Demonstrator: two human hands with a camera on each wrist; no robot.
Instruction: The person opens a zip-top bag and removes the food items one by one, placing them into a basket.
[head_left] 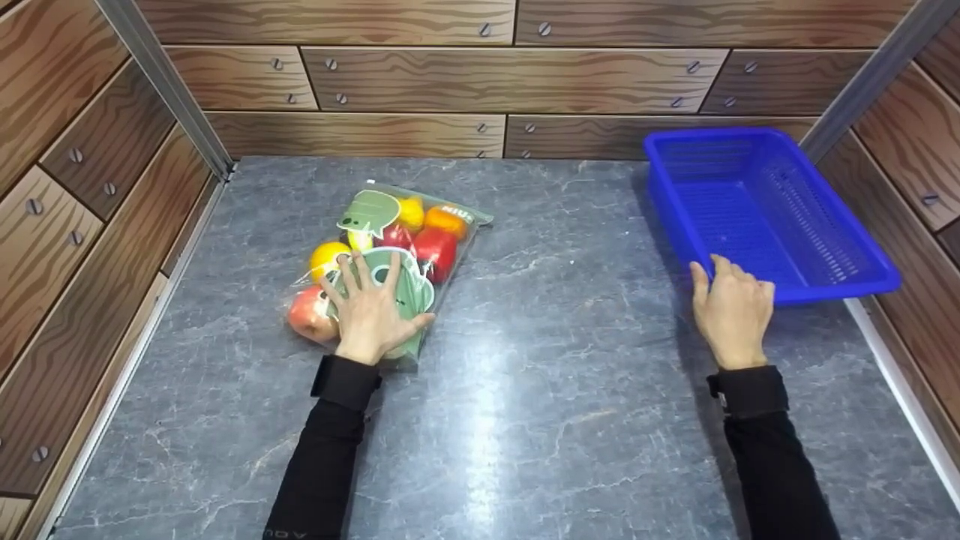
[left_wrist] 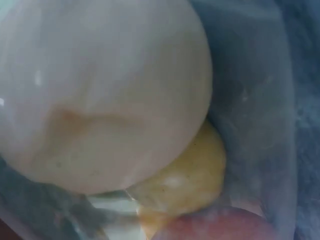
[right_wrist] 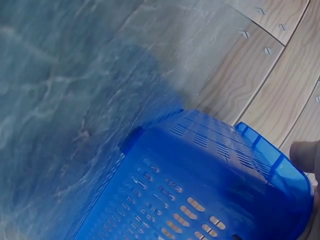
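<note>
Produce bag, clear film with green print, lies flat on the grey marbled bench, left of centre. Contents visible through the film: a red pepper, a lemon-yellow piece, an orange-coloured piece, a yellow-orange fruit and an apple-like fruit at the left side. The left wrist view is blurred; its large pale round shape cannot be identified.

Left hand rests palm down on the near half of the bag, fingers straight and spread apart, nothing clasped. Right hand is clamped on the rim of the blue slotted basket at its near left corner. The basket stands well apart from the bag, at the right beside the wood-print wall panels. Whether the near end is raised cannot be determined.

Assessment: sound handling calls for light, even pressure through the spread fingers, since rounded pieces may roll beneath loose film. Handling the basket by one corner risks swinging it; a firm rim grip and a low, level basket should limit that.
</note>
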